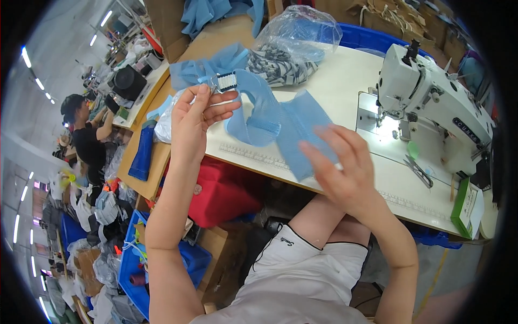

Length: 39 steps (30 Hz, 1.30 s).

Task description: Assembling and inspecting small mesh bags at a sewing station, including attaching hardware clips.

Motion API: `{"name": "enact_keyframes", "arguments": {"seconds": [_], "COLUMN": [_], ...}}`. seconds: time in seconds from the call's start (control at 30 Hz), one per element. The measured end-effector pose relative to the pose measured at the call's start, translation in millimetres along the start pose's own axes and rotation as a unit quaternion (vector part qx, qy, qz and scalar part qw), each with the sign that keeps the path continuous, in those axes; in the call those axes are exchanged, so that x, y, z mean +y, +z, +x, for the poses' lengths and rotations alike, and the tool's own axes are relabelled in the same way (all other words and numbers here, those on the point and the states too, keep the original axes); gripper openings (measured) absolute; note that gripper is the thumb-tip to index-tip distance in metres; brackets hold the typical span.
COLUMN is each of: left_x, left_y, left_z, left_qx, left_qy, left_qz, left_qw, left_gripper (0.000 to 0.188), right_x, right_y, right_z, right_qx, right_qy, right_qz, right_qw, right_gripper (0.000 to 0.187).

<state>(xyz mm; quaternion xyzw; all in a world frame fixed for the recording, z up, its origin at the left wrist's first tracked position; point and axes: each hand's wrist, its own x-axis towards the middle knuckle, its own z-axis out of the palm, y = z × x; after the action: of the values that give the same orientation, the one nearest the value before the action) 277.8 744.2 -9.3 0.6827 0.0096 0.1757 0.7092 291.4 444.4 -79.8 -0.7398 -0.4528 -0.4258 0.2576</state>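
Observation:
My left hand (202, 110) is raised over the table's left part, thumb and forefinger pinched on one end of a blue mesh fabric strip (259, 108). Beside those fingertips sits a small white rectangular piece with dark edges (227, 81); whether it is sewn on or loose I cannot tell. From there the strip loops down to a flat, wider blue piece (305, 121) on the table. Over that piece's right edge hovers my right hand (345, 167), fingers apart and smeared by motion, with nothing seen in them.
A white sewing machine (431, 89) stands at the right, its lamp lit. Scissors (419, 171) and a green box (463, 208) lie near it. More blue fabric (189, 73) and a clear plastic bag (299, 29) are behind. At the far left a person (86, 135) works.

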Motion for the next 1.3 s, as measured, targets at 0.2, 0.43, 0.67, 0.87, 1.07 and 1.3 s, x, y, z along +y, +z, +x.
{"name": "enact_keyframes", "arguments": {"seconds": [0.2, 0.43, 0.67, 0.87, 1.07, 1.3], "left_x": [9, 10, -10, -5, 25, -60], "left_y": [-4, -15, -20, -31, -49, -40], "left_z": [-8, -9, -9, 3, 46, 100], "left_qx": [-0.048, -0.041, -0.035, -0.007, 0.076, -0.02], "left_qy": [-0.032, -0.049, -0.089, -0.041, 0.176, 0.078], "left_qz": [-0.027, -0.002, -0.009, -0.052, 0.108, 0.311], "left_qw": [0.998, 0.998, 0.995, 0.998, 0.975, 0.947], "left_gripper": [0.024, 0.024, 0.022, 0.019, 0.019, 0.031], "right_x": [-2, 13, 2, -1, -3, 29], "right_y": [38, 45, 31, 50, 38, 25], "right_z": [49, 53, 70, 54, 4, -46], "right_qx": [-0.015, -0.038, -0.104, -0.057, -0.112, -0.221], "right_qy": [0.005, 0.169, 0.385, 0.258, 0.163, 0.155], "right_qz": [0.024, 0.285, 0.486, 0.41, 0.255, 0.164], "right_qw": [1.0, 0.943, 0.778, 0.873, 0.946, 0.949], "right_gripper": [0.032, 0.018, 0.024, 0.035, 0.05, 0.031]}}
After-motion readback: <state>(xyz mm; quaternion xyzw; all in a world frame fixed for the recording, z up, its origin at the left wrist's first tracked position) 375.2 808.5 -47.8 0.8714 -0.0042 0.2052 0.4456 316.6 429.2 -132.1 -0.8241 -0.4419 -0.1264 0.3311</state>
